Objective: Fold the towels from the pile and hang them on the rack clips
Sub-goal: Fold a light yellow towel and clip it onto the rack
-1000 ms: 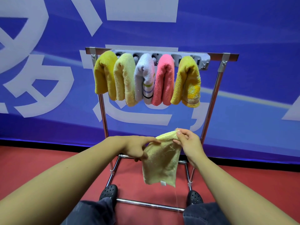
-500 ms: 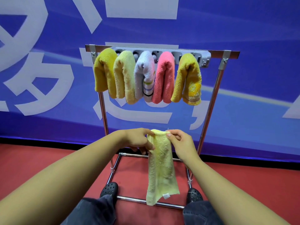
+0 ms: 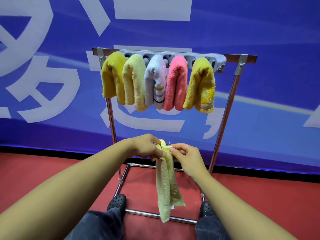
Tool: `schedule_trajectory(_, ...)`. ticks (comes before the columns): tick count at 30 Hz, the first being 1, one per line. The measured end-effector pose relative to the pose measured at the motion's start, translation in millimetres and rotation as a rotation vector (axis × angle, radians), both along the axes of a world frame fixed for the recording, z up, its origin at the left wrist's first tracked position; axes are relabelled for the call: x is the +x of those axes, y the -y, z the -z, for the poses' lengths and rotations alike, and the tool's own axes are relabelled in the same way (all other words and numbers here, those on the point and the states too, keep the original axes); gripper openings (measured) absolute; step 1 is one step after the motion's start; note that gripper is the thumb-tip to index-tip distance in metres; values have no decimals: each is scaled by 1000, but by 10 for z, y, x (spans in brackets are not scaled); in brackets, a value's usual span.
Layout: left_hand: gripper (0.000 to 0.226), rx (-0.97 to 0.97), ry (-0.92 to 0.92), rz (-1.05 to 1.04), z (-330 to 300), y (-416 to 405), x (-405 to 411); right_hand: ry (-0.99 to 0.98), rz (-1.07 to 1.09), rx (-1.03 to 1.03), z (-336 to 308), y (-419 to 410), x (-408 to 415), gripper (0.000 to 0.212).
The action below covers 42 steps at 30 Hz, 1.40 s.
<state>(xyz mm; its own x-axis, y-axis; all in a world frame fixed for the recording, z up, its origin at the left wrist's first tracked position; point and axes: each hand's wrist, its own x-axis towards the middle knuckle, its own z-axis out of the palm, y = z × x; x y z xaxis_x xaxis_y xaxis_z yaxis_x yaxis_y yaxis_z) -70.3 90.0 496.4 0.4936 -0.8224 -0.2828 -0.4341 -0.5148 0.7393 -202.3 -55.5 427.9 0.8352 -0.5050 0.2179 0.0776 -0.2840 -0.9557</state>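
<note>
Item, lower centre: pale yellow towel, folded lengthwise, hanging as a narrow strip so its layers fall aligned. Left hand and right hand each pinch its top edge. Upper centre, beyond: rack, five folded towels clipped along its clip bar, right end apparently free.

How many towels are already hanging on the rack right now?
5, side by side on the clip bar: mustard towel far left, pale yellow towel, white striped towel, pink towel, yellow patterned towel far right. A sixth, the held towel, is not hung.
</note>
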Motion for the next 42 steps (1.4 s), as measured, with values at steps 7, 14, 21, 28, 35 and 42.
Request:
schedule_trajectory(7, 25, -35, -6, -1, 4, -10, 2, -6, -43, -29, -6, -51, 21, 10)
schedule_trajectory(14, 30, -59, -52, -2, 8, -35, 11, -45, -80, -46, 4, -46, 19, 10)
schedule_trajectory(21, 21, -137, -273, -17, 25, -68, 24, -30, -83, 7, -14, -67, -4, 17)
schedule_trajectory(28, 14, -127, -66, -35, 86, 10, -5, -29, 14, -42, -21, -107, 42, 17)
schedule_trajectory(35, 39, -39, 546, -147, 106, -26, 37, -12, 108, -22, -49, 33, 52, 7)
schedule_trajectory(42, 30, -443, 384, -285, 193, 27, -20, 66, 127, 167, -247, 120, 54, 14)
